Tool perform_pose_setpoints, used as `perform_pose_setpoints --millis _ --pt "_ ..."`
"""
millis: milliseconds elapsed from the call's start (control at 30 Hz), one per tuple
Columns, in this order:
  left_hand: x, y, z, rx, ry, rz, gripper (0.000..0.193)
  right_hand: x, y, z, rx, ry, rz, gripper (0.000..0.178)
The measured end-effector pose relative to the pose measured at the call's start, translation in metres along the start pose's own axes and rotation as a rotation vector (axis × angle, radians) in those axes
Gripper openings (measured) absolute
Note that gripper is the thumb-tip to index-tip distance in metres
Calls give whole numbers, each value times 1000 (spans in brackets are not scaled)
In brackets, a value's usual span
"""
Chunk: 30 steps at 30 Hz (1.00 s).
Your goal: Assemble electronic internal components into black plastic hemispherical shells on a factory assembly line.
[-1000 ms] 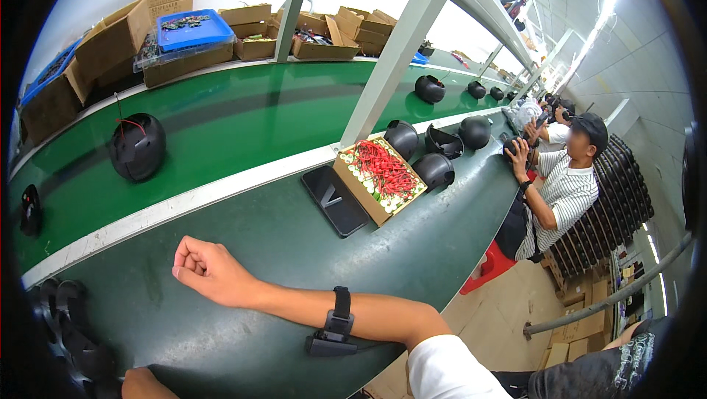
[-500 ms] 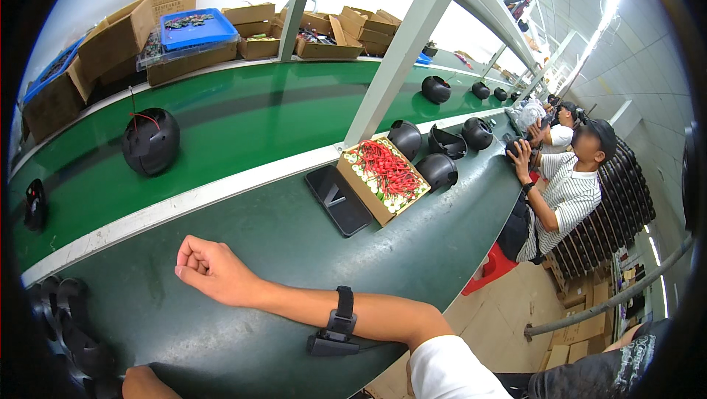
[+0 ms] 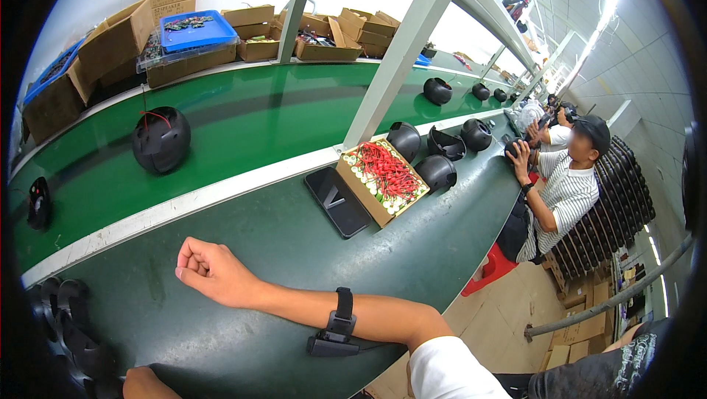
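Observation:
My right hand rests on the dark green table, its fingers loosely curled into a fist with nothing visible in them. A black strap with a small device sits round that forearm. Of my left arm only a bit of skin shows at the lower edge; the left hand is out of view. Up the table from my right hand lie a black phone and a cardboard box filled with red wire bundles and small round pale parts. Several black round shells stand behind the box.
On the green conveyor belt are a black round shell with a red wire and more shells. Dark curved parts lie at the left. Grey posts rise beside the belt. A co-worker handles a dark part at right.
The shells on the conveyor have shifted slightly to the right. My right arm stays nearly still, its hand still curled.

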<state>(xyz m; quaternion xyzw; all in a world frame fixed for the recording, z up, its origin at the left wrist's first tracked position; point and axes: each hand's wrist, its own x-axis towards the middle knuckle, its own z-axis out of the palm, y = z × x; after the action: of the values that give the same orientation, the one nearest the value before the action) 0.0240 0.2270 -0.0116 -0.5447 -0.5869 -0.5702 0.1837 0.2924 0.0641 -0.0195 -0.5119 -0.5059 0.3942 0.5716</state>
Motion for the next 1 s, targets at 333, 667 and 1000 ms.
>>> perform_pose_setpoints --millis 333,667,1000 --pt "-13 34 -21 6 54 -30 31 0 1 2 0 8 -13 13" --pt "-30 79 -45 11 105 -57 33 -1 0 -2 -3 6 -10 14" --pt "39 76 -139 320 445 21 35 -2 19 -9 25 56 -25 12"
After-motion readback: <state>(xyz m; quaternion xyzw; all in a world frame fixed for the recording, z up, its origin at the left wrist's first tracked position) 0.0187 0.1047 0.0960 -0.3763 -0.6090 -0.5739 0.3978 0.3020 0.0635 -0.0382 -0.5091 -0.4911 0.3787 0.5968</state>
